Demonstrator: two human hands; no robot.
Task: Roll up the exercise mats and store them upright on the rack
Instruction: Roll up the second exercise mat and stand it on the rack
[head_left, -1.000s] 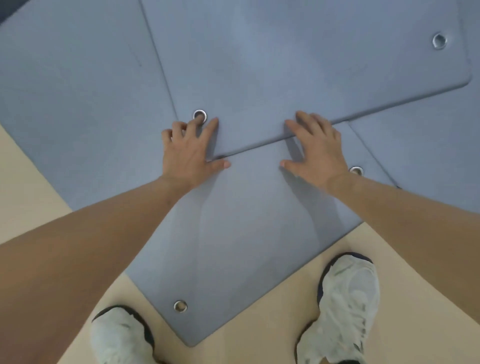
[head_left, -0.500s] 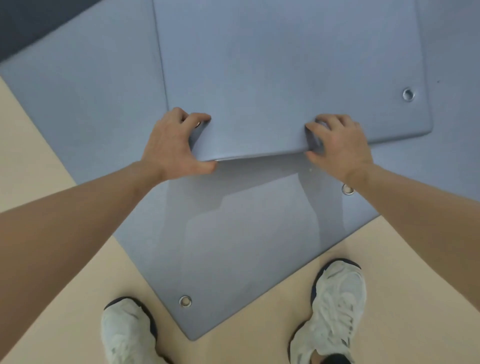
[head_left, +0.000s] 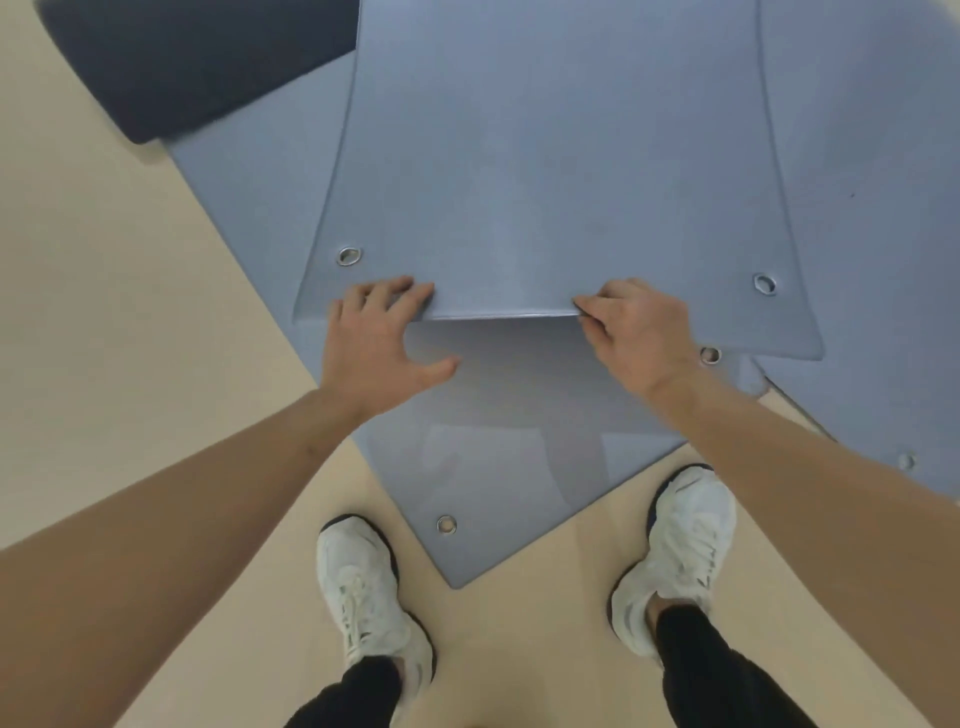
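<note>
Several blue-grey exercise mats with metal eyelets lie overlapping on the beige floor. The top mat (head_left: 550, 171) lies square in front of me, with its near edge slightly raised between my hands. My left hand (head_left: 376, 340) has its fingers curled over that edge and its thumb spread out over the mat below. My right hand (head_left: 631, 332) pinches the same edge further right with its fingers curled. The lower mat (head_left: 498, 467) lies diagonally underneath, its corner pointing between my shoes.
A dark mat (head_left: 182, 67) lies at the far left. Another blue-grey mat (head_left: 883, 389) sticks out at the right. My white shoes (head_left: 363, 587) (head_left: 680, 545) stand on the floor (head_left: 104, 312) on either side of the lower mat's corner. No rack is in view.
My hands went from lying flat on the mats to taking hold of the top mat's near edge. That mat has turned square to me, and both its near eyelets now show.
</note>
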